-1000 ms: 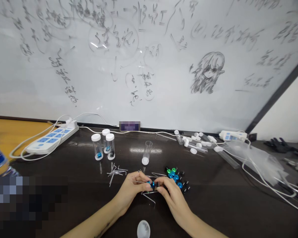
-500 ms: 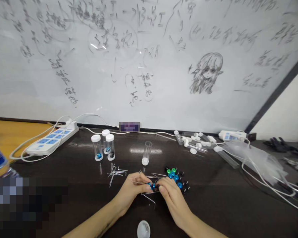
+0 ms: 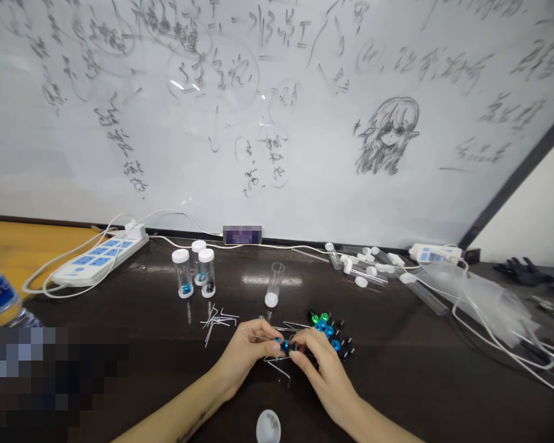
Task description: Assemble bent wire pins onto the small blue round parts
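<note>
At the frame's lower centre, left hand (image 3: 244, 352) and right hand (image 3: 322, 358) fingers pinch a blue-and-black part (image 3: 285, 346), long axis roughly sideways (blue leftward, black rightward).

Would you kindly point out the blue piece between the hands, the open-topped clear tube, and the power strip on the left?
Blue piece (image 3: 285, 345), head view: its visible blue part.
Clear tube (image 3: 275, 283), head view: its side wall.
Power strip (image 3: 96, 259), head view: its socketed top face.

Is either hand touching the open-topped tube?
No, the left hand and right hand are at the small blue part, and the open-topped tube stands apart beyond them.
</note>
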### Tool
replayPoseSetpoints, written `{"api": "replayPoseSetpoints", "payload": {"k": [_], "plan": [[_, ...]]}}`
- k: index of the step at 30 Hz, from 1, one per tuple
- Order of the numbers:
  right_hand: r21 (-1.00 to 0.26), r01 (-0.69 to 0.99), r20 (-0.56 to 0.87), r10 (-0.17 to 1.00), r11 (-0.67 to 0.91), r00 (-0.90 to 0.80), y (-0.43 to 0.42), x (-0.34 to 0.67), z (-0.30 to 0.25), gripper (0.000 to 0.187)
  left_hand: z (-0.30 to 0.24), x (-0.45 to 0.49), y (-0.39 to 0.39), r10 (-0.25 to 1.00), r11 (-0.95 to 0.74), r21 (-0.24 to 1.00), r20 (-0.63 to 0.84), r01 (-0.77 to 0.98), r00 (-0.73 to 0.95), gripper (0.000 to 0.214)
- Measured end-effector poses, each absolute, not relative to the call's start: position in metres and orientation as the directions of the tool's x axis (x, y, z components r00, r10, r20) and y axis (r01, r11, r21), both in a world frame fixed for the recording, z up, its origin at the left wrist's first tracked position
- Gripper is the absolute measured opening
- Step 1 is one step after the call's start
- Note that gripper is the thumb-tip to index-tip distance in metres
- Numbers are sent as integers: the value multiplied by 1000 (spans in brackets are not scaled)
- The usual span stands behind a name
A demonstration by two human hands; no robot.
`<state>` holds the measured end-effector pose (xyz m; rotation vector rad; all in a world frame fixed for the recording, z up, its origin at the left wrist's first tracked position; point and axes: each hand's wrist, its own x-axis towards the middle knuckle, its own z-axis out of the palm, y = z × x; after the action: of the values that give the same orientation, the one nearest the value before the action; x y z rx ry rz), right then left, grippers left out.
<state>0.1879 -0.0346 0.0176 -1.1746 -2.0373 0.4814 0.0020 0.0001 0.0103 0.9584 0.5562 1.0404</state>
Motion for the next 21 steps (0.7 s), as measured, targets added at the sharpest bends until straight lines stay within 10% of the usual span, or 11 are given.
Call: {"api": "replayPoseSetpoints", "payload": {"k": [7,21], "plan": [[-630,579,393,855,518,-337,-34,187,20,29,7,3,1,905,167,867,55,-470,422,14],[-686,559,383,884,466,-267,-35,189,14,12,10,2,0,904,159,873,59,-461,423,13]]}}
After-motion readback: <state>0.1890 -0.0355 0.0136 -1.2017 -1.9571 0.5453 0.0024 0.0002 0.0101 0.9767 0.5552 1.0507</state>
